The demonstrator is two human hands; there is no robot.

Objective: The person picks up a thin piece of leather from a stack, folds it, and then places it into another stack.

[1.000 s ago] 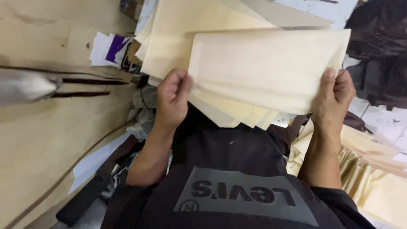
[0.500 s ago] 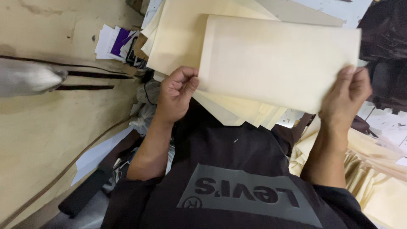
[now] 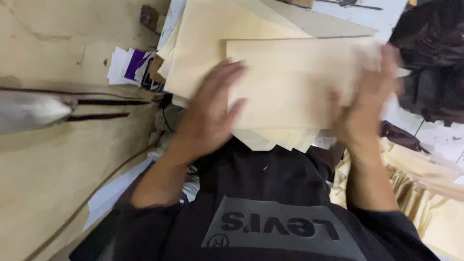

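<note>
**Hands on a stack of cream sheets**

A wide plywood surface [image 3: 53, 169] fills the left of the view, with a dark shirt [image 3: 270, 193] below. At the top centre lies a stack of cream sheets [image 3: 212, 43], and on it rests the top sheet [image 3: 290, 82], a pale rectangle. A heap of dark cloth [image 3: 430, 63] sits at the upper right, and folded cream pieces [image 3: 435, 193] lie at the lower right. The left hand [image 3: 210, 113] lies flat with fingers spread across the top sheet's left edge. The right hand [image 3: 365, 104], blurred, is at the sheet's right end; its grip cannot be told. White and purple paper scraps [image 3: 128, 67] lie beside the stack.
</note>
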